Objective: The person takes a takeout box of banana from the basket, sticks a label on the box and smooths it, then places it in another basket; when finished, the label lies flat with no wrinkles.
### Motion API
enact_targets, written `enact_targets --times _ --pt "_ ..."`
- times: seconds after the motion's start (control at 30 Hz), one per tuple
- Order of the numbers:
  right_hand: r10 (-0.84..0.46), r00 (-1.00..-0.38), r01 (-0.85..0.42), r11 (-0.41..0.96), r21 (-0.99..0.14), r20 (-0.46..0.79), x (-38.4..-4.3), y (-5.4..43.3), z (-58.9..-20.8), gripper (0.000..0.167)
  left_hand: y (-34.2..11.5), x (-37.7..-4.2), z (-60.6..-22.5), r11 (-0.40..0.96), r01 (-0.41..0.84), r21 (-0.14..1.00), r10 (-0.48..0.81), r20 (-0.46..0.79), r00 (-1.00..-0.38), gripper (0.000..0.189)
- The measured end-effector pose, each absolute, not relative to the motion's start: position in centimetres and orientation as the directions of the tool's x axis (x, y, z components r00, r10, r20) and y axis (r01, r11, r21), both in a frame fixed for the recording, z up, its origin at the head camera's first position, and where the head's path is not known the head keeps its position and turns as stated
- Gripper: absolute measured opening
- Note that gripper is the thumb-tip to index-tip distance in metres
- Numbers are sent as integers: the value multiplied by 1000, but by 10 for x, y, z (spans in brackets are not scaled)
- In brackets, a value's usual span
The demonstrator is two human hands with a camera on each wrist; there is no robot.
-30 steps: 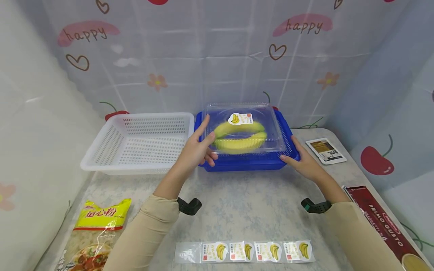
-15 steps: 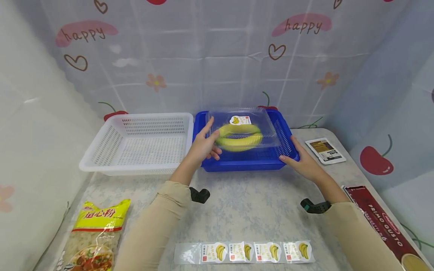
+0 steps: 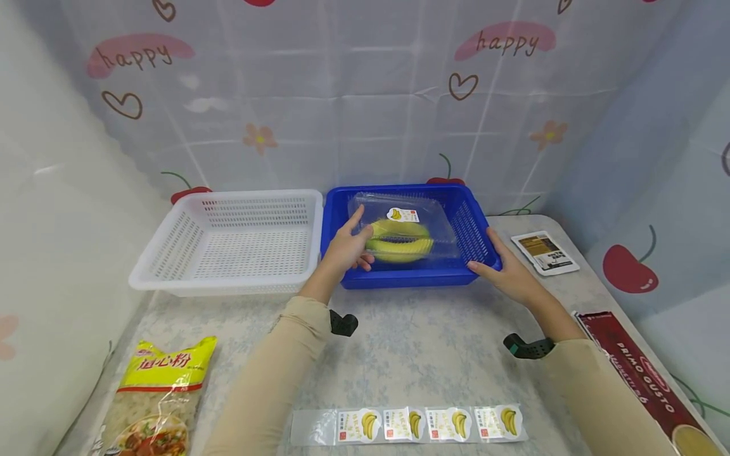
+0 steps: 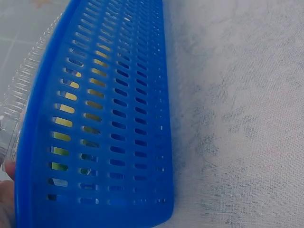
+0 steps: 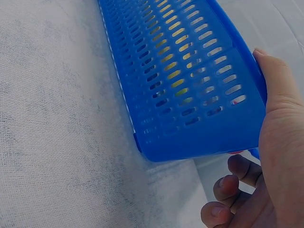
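Observation:
In the head view, a clear plastic clamshell box (image 3: 435, 221) lies tilted inside the blue basket (image 3: 412, 278). Yellow-green bananas (image 3: 402, 249) show through it, and a white banana sticker (image 3: 402, 215) is on its lid. My left hand (image 3: 345, 250) grips the left end of the box, thumb on top, over the basket's front left rim. At the basket's front right corner, my right hand (image 3: 513, 276) holds the rim. The right wrist view shows that thumb (image 5: 278, 78) against the rim and the other fingers bent below it.
Left of the blue basket stands a white basket (image 3: 251, 282). A strip of banana stickers (image 3: 407, 425) lies at the table's front. Around them are a bag of rice noodles (image 3: 156, 392), a red spaghetti packet (image 3: 633, 367) and a small white packet (image 3: 545, 253).
The box of bananas has moved down into the blue basket, carried by my left hand, which has shifted slightly right. My right hand has stayed on the basket's corner.

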State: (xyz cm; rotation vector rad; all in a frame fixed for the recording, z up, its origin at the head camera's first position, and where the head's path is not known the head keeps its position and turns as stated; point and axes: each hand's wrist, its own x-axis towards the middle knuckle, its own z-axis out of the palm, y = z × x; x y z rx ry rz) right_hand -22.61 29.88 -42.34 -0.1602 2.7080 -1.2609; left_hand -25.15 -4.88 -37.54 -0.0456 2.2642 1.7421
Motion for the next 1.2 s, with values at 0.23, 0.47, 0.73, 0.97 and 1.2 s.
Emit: enact_targets --times 0.23,0.47,0.73,0.97,1.2 --pt "-158 -983 -33 634 -772 -88 -225 298 -422 100 -47 -253 -376 312 -195 930 144 -249 -958 59" --pt "-153 -984 -23 633 -774 -96 -225 298 -422 101 -47 -254 -378 439 -150 886 169 -245 -955 60" --pt "-144 -981 8 630 -777 -128 -227 299 -424 101 -47 -254 -379 564 -107 819 133 -218 -967 60" --pt "-144 -983 -3 625 -781 -111 -224 298 -423 101 -46 -256 -382 663 -73 745 104 -189 -976 61" --pt "-146 -983 0 612 -791 -112 -224 299 -424 101 -42 -257 -386 740 -72 669 69 -182 -981 61"
